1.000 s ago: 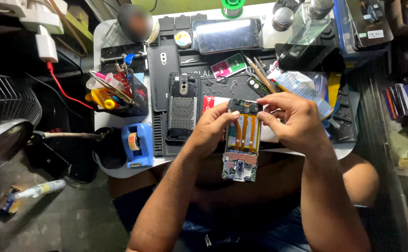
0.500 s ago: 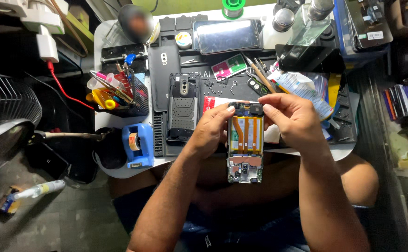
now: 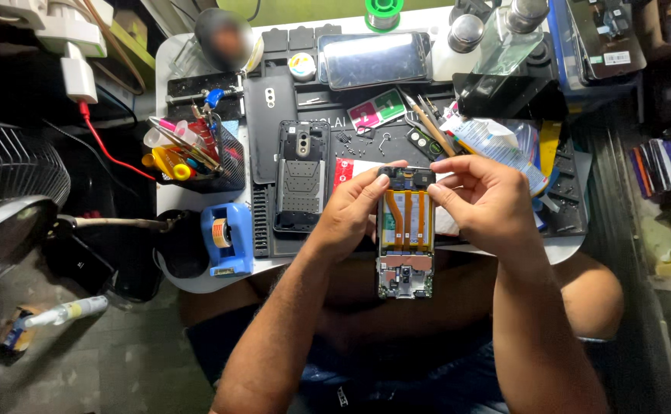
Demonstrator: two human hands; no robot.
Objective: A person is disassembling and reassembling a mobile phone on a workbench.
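Observation:
I hold an opened smartphone (image 3: 405, 238) with its back off, showing orange flex cables and a green circuit board at the near end. My left hand (image 3: 351, 211) grips its left edge, thumb near the top. My right hand (image 3: 483, 201) holds the right edge, fingertips on the upper end by the camera area. The phone hangs over the near edge of the black work mat (image 3: 259, 230). A removed dark phone frame (image 3: 302, 186) lies on the mat just left of my left hand.
A phone with a glossy screen (image 3: 374, 60) lies at the back of the small white table (image 3: 165, 201). A mesh cup of tools (image 3: 197, 153), a blue tape dispenser (image 3: 224, 238), tweezers (image 3: 424, 123), bottles (image 3: 504, 31) and a fan (image 3: 6, 199) surround it.
The phone and both hands have shifted slightly toward me and to the right. My grip on its two edges is unchanged.

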